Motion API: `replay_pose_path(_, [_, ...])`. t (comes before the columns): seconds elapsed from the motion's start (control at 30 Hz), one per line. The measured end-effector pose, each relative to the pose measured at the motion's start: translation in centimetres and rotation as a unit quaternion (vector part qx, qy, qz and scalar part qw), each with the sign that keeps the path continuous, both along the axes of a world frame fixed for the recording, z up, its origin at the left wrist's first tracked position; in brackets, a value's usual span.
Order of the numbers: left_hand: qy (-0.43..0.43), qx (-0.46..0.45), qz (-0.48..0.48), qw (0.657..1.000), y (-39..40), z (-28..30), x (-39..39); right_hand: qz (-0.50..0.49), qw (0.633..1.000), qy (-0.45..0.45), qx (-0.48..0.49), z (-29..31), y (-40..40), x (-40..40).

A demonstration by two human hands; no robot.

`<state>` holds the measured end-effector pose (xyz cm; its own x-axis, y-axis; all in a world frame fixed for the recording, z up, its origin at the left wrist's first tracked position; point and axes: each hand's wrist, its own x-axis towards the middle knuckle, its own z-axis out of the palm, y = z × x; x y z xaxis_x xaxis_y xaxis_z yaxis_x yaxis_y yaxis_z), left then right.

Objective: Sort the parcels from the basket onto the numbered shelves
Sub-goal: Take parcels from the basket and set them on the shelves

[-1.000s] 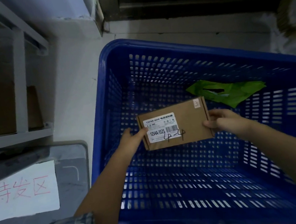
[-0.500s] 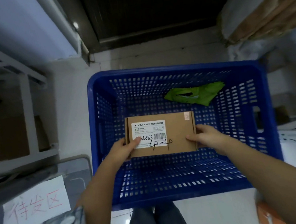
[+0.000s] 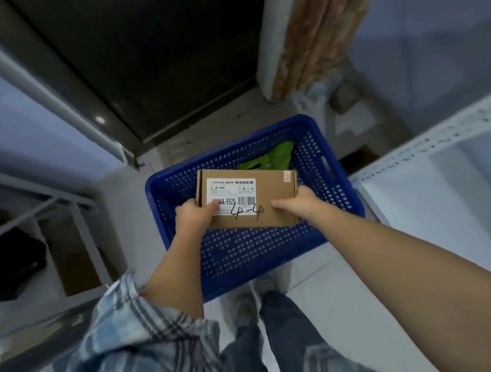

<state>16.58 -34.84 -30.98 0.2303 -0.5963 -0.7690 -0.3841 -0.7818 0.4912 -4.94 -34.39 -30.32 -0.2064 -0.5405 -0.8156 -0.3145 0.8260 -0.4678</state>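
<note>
Step in hand, as I read it: pick and read the label. Cardboard parcel (image 3: 247, 199) held above the blue basket (image 3: 343, 191), clear of its floor. Left hand (image 3: 193, 217) grips the left end, thumb over the label; right hand (image 3: 295, 207) grips the right end, thumb on top. Parcel lies flat, label up, long axis left-right, text reading toward the person; handwritten mark looks like "4-4". Green bag (image 3: 275, 158) left in the basket. Next: find the matching shelf; shelf numbers not visible.

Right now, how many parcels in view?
2. A brown cardboard box held over the blue basket by both hands; a green bag lying in its far corner. The box may hide more.
</note>
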Motion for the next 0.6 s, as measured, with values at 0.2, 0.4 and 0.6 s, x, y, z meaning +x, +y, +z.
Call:
replay_pose_path(0.2, [0.008, -0.029, -0.119, 0.992, 3.7, 6.0, -6.0, -0.074, 0.994, 0.074, -0.015, 6.3, 8.0, -4.7])
replay_pose_path(0.4, [0.023, -0.069, -0.237, 0.969, 9.2, 11.4, -12.0, -0.153, 0.981, 0.103, -0.062, 12.3, 18.5, -8.5])
replay_pose_path(0.6, [0.092, -0.118, -0.331, 0.932, 16.9, 17.3, -19.5, -0.267, 0.948, 0.159, -0.067, 17.8, 29.7, -13.5])
